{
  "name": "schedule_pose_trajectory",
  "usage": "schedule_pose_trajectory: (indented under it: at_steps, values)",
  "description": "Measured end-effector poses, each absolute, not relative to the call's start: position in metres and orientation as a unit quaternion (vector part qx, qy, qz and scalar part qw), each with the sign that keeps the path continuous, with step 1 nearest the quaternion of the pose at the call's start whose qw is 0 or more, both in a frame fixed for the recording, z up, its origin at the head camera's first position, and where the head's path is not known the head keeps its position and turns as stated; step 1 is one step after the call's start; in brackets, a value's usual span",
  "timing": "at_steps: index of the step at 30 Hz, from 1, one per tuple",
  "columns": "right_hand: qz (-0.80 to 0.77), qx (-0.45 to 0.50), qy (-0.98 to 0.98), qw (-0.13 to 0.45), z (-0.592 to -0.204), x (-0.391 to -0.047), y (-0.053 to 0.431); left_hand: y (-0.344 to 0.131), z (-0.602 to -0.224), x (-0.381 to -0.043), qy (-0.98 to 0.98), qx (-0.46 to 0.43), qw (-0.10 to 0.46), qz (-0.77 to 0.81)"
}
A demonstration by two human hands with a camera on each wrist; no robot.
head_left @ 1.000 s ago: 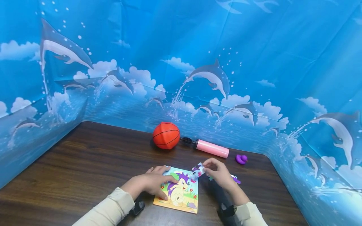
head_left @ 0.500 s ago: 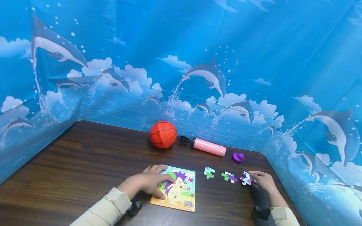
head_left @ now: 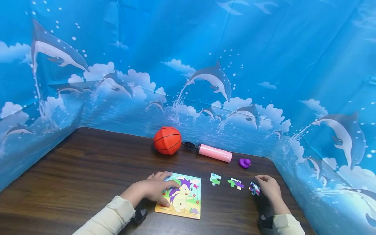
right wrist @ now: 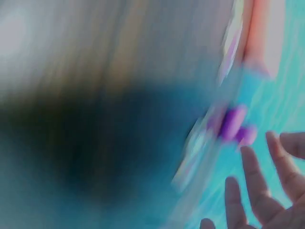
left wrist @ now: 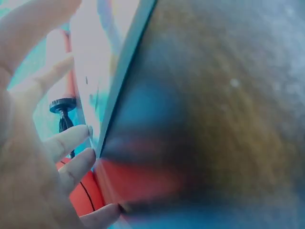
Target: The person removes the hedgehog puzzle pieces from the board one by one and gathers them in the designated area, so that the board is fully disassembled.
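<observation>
A square picture puzzle board with a purple-haired hedgehog lies flat on the table. My left hand rests on its left side, fingers spread, the fingertips at the board's upper left in the head view. Three loose jigsaw pieces lie in a row to the right: a green and pale-blue piece, a green and purple piece, and a pink, blue and purple piece. Just beside the last piece hovers my right hand, holding nothing. In the right wrist view its fingers are apart and extended.
Behind the board stands a red basketball-patterned ball, with a pink hand pump to its right. A purple rubber duck sits near the table's right back. A blue dolphin-print curtain borders the dark wooden table.
My right hand carried a jigsaw piece from the board's upper right corner to the right end of the row and let it go. The left hand has stayed on the board.
</observation>
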State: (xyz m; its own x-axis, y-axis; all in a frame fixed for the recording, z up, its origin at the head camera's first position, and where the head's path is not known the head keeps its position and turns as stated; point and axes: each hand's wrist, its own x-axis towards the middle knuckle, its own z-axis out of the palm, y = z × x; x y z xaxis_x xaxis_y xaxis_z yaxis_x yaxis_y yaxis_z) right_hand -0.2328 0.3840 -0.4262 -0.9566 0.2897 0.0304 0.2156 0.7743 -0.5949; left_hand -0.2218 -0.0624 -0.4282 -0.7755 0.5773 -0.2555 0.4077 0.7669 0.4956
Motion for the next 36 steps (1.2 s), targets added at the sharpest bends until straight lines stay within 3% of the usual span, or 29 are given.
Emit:
schedule_pose_trajectory:
  at_steps: [5,12,17,24,36]
  values:
    - [0.315,-0.037,-0.946,0.063,-0.418,-0.234,0.315,-0.068,-0.431,-0.231,0.913,0.257,0.173,0.265]
    - [0.318,0.131,-0.937,-0.062,-0.416,-0.231,0.180,-0.084,-0.433,-0.236,0.936,0.213,0.174,0.222]
    - [0.254,0.200,-0.942,-0.095,-0.421,-0.225,0.123,-0.083,-0.434,-0.230,0.942,0.208,0.176,0.194]
    - [0.204,0.170,-0.957,-0.116,-0.423,-0.215,0.101,-0.080,-0.429,-0.224,0.945,0.199,0.174,0.191]
    - [0.293,0.159,-0.936,-0.112,-0.425,-0.216,0.100,-0.081,-0.429,-0.226,0.947,0.194,0.182,0.181]
